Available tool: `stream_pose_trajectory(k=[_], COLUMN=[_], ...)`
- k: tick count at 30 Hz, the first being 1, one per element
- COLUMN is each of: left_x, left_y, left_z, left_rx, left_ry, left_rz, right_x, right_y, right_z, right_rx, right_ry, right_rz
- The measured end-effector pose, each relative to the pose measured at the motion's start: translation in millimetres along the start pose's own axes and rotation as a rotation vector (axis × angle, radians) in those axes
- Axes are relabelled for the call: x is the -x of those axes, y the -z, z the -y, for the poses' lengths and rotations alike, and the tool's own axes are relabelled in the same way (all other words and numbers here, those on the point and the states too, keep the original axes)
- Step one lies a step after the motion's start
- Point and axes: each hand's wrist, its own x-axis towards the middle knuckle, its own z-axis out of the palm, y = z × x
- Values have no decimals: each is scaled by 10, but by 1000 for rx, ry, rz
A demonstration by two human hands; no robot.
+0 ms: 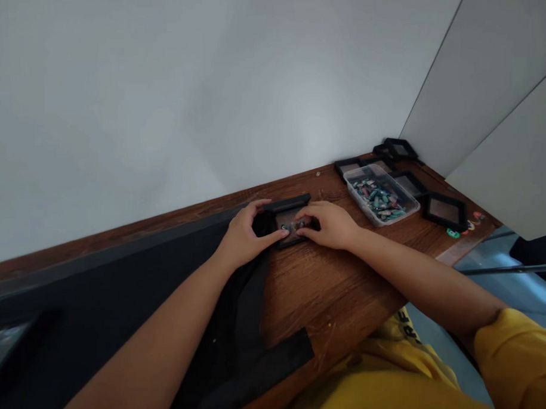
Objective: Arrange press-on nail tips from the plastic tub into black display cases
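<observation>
Between my hands on the wooden table lies a small black frame box (283,218), with a narrow black piece (291,202) along its far side. Small shiny pieces (293,226), one of them greenish, lie in the box. My left hand (247,234) curves around the box's left side, thumb and index finger wide apart. Its thumb tip touches the inside near the greenish piece, and the index finger reaches the far side. Over the box's right part, my right hand (330,224) pinches a small shiny piece whose kind I cannot make out.
A clear plastic tub (383,221) of teal and pinkish pieces stands to the right. Several black frames (446,211) lie around it. Colourful bits (453,233) sit near the right edge. A dark mat (136,263) covers the left; a white wall (206,81) rises behind.
</observation>
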Motion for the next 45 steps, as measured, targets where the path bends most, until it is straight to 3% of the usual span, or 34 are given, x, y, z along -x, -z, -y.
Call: stream_pose_trajectory(k=[12, 27, 45], left_x=[24, 12, 0], left_y=[-23, -83, -91], left_z=[-103, -121, -140], left_rx=[-169, -227, -223], left_ry=[-11, -18, -20], left_rz=[-6, -11, -35], right_x=[6, -14, -22], right_y=[57, 75, -2], right_z=[20, -34, 35], right_rx=[2, -227, -29], right_ry=[5, -24, -19], right_rz=[8, 39, 9])
